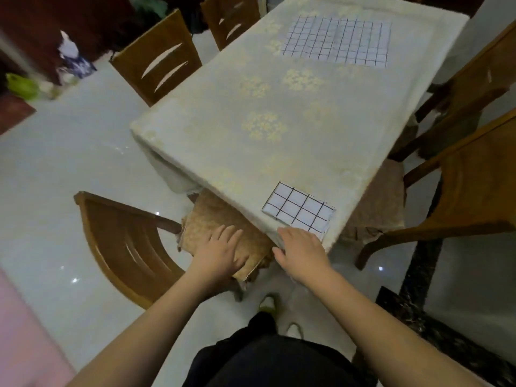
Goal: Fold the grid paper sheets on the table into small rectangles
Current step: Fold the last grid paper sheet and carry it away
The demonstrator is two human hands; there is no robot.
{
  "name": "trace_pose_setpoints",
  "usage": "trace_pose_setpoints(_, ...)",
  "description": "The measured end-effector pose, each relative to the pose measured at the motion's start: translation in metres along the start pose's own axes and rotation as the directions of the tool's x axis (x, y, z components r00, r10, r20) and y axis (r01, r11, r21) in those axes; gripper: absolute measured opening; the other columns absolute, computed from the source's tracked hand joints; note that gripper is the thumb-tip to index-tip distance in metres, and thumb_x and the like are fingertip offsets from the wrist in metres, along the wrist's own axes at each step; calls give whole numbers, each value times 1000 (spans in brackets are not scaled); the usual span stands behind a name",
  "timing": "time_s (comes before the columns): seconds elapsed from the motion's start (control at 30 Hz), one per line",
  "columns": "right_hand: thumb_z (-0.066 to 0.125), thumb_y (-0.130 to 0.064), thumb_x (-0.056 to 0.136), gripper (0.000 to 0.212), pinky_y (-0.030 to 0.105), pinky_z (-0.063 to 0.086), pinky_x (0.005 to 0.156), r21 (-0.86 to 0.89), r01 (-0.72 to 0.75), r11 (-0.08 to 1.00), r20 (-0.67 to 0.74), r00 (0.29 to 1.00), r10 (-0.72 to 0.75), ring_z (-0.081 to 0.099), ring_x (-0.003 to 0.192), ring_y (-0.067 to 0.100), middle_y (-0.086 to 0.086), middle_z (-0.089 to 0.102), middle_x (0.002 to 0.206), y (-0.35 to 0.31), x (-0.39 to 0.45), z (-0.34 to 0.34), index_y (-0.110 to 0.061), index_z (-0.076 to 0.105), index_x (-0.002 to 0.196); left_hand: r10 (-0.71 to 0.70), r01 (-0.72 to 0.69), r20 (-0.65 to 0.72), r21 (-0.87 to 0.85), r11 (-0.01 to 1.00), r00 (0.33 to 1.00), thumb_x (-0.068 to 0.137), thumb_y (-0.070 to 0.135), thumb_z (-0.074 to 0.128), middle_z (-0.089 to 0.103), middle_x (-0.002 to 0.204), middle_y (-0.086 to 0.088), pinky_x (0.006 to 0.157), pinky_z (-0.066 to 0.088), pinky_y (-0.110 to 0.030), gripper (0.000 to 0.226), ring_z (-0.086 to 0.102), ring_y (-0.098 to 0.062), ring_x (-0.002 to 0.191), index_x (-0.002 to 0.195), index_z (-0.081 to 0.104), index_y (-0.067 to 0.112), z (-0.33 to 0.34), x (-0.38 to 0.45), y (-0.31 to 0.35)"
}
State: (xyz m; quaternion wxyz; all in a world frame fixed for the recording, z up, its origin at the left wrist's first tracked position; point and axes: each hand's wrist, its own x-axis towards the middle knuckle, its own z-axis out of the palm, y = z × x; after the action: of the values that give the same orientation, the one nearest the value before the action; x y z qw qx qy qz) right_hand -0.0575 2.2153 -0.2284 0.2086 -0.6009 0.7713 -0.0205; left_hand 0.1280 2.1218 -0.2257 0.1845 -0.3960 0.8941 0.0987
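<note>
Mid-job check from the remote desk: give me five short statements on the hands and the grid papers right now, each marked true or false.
1. A small folded grid paper rectangle lies near the table's near edge. True.
2. The large unfolded grid paper sheet lies at the far end of the pale floral tablecloth. True.
3. The left hand holds the large sheet. False: it rests on the tan cushion of the brown wooden chair.
4. The right hand is at the table's near edge, beside the folded rectangle. True.
5. Both papers are already folded. False: the far sheet lies flat, unfolded.
</note>
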Motion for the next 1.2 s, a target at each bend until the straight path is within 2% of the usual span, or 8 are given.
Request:
trace_pose_setpoints(0.1, 40, -45, 96, 56, 39, 31, 107, -5, 77, 997, 42, 996, -77, 39, 132, 23, 2, 44, 145, -19, -8, 6, -19, 34, 145, -44, 42, -29, -67, 997, 999, 91, 64, 27, 23, 158, -2, 117, 15, -41, 74, 17, -20, 146, 152, 21, 22, 5, -37, -1)
trace_pose_setpoints(0.23, 42, -41, 96, 56, 38, 28, 110, -40, 185, 982, 49, 982, -183, 35, 136, 22, 3, 40, 148, -57, -14, 13, -18, 35, 146, -173, 166, -71, -99, 981, 982, 94, 63, 25, 23, 158, 0, 117, 15, -40, 71, 18, -18, 146, 152, 19, 23, 12, -82, -14)
trace_pose_setpoints(0.4, 40, -41, 96, 58, 37, 19, 115, -60, 304, 951, 85, 951, -299, 24, 143, 22, 5, 29, 155, -110, -15, 17, -17, 30, 148, -327, 299, -136, -190, 935, 935, 93, 63, 30, 36, 153, 0, 118, 15, -36, 69, 29, -18, 142, 149, 28, 23, 26, -137, -44)
trace_pose_setpoints(0.5, 37, -43, 97, 58, 38, 21, 117, -79, 379, 922, 83, 924, -373, 25, 143, 21, 3, 30, 155, -146, -14, 16, -18, 29, 149, -414, 371, -169, -237, 898, 894, 93, 63, 33, 37, 152, 2, 117, 11, -34, 68, 30, -16, 141, 149, 29, 24, 29, -163, -64)
trace_pose_setpoints(0.63, 33, -46, 99, 54, 38, 30, 113, -89, 426, 900, 100, 903, -417, 37, 136, 21, 1, 38, 150, -200, -16, 21, -23, 32, 147, -520, 452, -147, -334, 827, 841, 93, 62, 36, 29, 156, 3, 116, 22, -35, 69, 28, -18, 143, 150, 24, 26, 39, -194, -93)
trace_pose_setpoints(0.83, 36, -50, 98, 49, 38, 36, 107, -83, 454, 887, 129, 887, -443, 47, 126, 21, -2, 49, 140, -293, -30, 42, -26, 41, 141, -541, 485, -116, -316, 815, 833, 94, 59, 27, 30, 154, 1, 112, 30, -38, 66, 27, -18, 142, 150, 25, 24, 70, -255, -166)
trace_pose_setpoints(0.97, 33, -48, 98, 51, 40, 33, 108, -145, 485, 862, 145, 873, -466, 43, 130, 22, -2, 46, 144, -355, -36, 63, -24, 39, 143, -561, 500, -120, -330, 800, 819, 77, 65, 4, 40, 147, 2, 103, 37, -37, 85, 35, -18, 136, 146, 31, 24, 84, -296, -222)
trace_pose_setpoints(1.2, 34, -45, 99, 51, 39, 33, 108, -181, 517, 837, 176, 854, -490, 44, 129, 22, 0, 47, 142, -434, -34, 90, -21, 39, 143, -585, 537, -74, -316, 782, 808, 94, 57, 29, 40, 147, 2, 103, 36, -38, 61, 35, -19, 135, 146, 31, 25, 99, -333, -294)
